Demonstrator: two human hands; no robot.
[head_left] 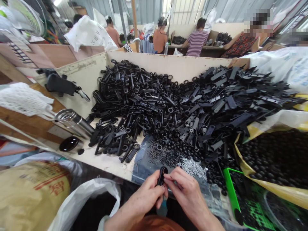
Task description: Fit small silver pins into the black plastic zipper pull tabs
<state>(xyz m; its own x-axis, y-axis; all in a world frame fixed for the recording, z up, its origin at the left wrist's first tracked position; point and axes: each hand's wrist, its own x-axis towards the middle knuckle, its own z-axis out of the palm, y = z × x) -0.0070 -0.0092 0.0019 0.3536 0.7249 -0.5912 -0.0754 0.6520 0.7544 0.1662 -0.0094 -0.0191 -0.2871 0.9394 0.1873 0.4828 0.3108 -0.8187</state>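
At far left, a woven sack (31, 192) and a white plastic bag (89, 199) sit below the tabletop (108, 162), which carries a steel vacuum flask (74, 123) lying on its side beside a glossy black cap (69, 143). A heap of black plastic parts (154, 109) spreads across the board behind them. Low in the view, the left hand (138, 205) and right hand (190, 195) meet, their fingers (175, 175) closed narrowly on a small black plastic piece (162, 175), which sits between them; they partly hide it, so its exact shape is hard to tell. Just right of the hands lie small silver pins (192, 167), then a green plastic scoop (232, 195) and a yellow-lined sack of round black beads (271, 157). Beyond the heap, a person in a striped shirt (196, 41) sits facing away.
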